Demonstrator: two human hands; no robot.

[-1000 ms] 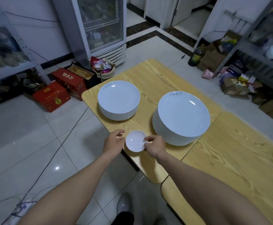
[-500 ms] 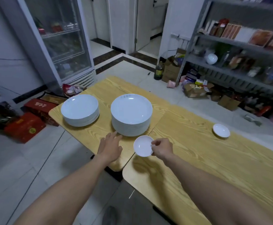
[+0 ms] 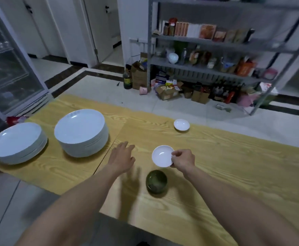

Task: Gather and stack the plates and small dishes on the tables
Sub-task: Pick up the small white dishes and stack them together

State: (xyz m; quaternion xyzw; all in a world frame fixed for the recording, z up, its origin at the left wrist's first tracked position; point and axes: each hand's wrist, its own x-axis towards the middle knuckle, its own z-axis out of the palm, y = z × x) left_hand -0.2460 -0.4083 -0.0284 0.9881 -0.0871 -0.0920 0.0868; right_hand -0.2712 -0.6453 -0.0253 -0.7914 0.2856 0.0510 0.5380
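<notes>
the right hand (image 3: 182,159) pinches the rim of a small round glossy white dish (image 3: 162,155) over the yellow wood-grain table (image 3: 234,166); the left hand (image 3: 122,157) hovers beside it, fingers straight and loosely spread. farther left stand a tall stack of smooth white plates (image 3: 81,132) and a lower stack (image 3: 17,142), and another small white dish (image 3: 181,124) lies near the far edge.

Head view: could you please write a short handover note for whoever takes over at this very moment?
Left hand: open, empty, over the right table.
Right hand: pinches a small white dish by its rim, above the same table.
Second small dish: lies alone near that table's far edge.
Done: the taller stack and the lower stack of plates stand on the left table.
Left to do: bring the two small dishes together and stack them.
</notes>
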